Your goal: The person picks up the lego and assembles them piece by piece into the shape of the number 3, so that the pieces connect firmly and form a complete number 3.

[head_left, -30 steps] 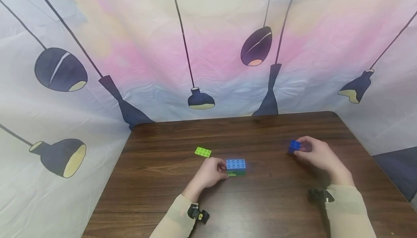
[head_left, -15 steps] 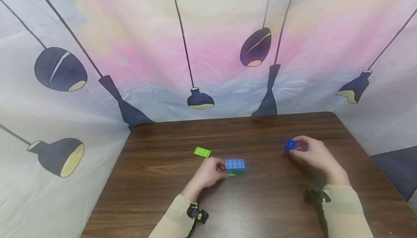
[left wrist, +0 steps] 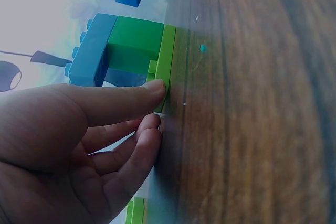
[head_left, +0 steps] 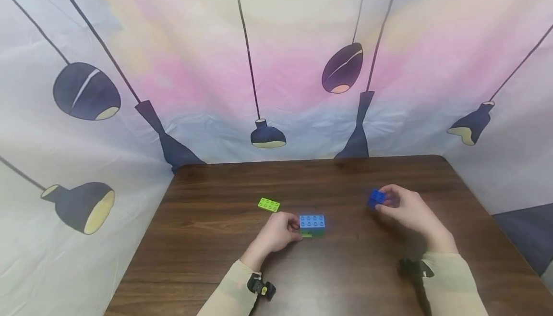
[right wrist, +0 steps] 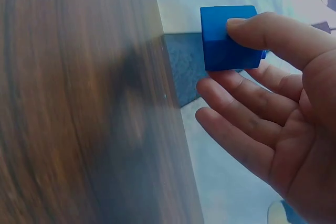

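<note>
My left hand point(head_left: 278, 232) pinches the near end of a stack of toy building bricks, its thumb on the lime green plate point(left wrist: 167, 51) at the bottom. On that plate sits a green brick point(left wrist: 135, 40), topped by a light blue brick point(head_left: 312, 220) that overhangs toward the hand. Farther right, my right hand point(head_left: 410, 212) holds a small dark blue brick point(head_left: 375, 199) above the table. The right wrist view has the thumb on one face of this brick, fingers beneath. Behind the left hand lies a loose lime green plate point(head_left: 269, 204) with studs up.
The brown wood-grain table point(head_left: 345, 268) ends at a hanging cloth point(head_left: 298, 90) printed with dark lamps. A tiny teal speck point(left wrist: 203, 48) lies on the tabletop near the stack.
My right hand has moved left toward the stack, carrying the dark blue brick. The left hand and the stack stay in place, while the head view has shifted slightly.
</note>
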The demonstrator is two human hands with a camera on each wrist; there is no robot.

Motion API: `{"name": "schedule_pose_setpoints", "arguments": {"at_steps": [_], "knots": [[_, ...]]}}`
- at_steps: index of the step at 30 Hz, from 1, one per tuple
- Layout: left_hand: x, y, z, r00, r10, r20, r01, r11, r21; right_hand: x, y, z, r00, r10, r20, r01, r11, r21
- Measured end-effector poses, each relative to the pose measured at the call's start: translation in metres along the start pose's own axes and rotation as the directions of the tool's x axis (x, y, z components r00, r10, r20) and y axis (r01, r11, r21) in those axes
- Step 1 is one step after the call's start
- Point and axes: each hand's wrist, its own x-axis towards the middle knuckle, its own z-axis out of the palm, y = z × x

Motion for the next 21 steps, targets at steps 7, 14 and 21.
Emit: {"name": "schedule_pose_setpoints", "arguments": {"at_steps": [7, 14, 21], "knots": [[0.001, -0.002, 0.001, 1.000, 0.003, 0.001, -0.003, 1.000, -0.002, 0.005, -0.013, 0.018, 0.997, -0.080, 0.001, 0.080, 0.996, 0.048], [0.002, -0.001, 0.000, 1.000, 0.004, 0.000, -0.004, 1.000, 0.004, 0.007, -0.035, 0.035, 0.990, -0.144, -0.003, 0.144, 0.986, 0.083], [0.001, -0.001, 0.001, 1.000, -0.005, 0.005, 0.005, 1.000, 0.001, 0.006, -0.049, 0.053, 0.984, -0.178, 0.011, 0.175, 0.976, 0.127]]}}
